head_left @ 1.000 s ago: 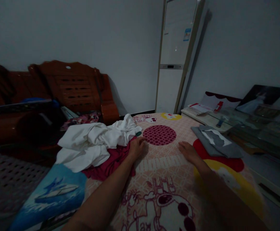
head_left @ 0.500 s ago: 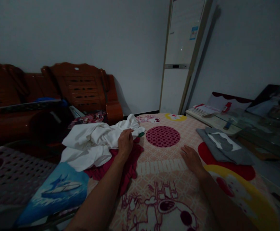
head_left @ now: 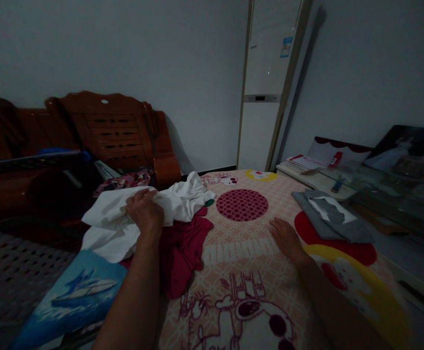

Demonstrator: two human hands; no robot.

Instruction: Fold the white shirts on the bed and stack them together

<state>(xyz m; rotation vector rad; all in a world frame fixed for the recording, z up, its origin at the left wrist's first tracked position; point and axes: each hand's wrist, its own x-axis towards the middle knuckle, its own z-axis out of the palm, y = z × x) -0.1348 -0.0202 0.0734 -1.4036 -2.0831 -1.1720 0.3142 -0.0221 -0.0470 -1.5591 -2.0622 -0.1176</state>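
My left hand point(head_left: 146, 211) is on a crumpled white garment point(head_left: 106, 209) at the left of the table, its fingers curled into the fabric. Under the white garment lies a dark red garment point(head_left: 186, 243), spread partly toward me. My right hand point(head_left: 285, 238) rests on the patterned tablecloth point(head_left: 244, 253), fingers stretched out and holding nothing. To its right sits a folded grey garment point(head_left: 328, 214) with a white patch on top. The fingertips of my left hand are partly hidden in the folds.
Wooden chairs point(head_left: 110, 131) stand behind at left. A blue boat-printed cushion or cloth point(head_left: 77, 291) and a perforated plastic basket point(head_left: 18, 272) are at near left. A glass-topped stand point(head_left: 390, 189) with papers and a red bottle borders the right. A tall air conditioner point(head_left: 261, 112) stands behind.
My left hand has moved left across the white garment, from its right end to its middle. More of the dark red garment shows. The view has shifted slightly; my right hand stays put.
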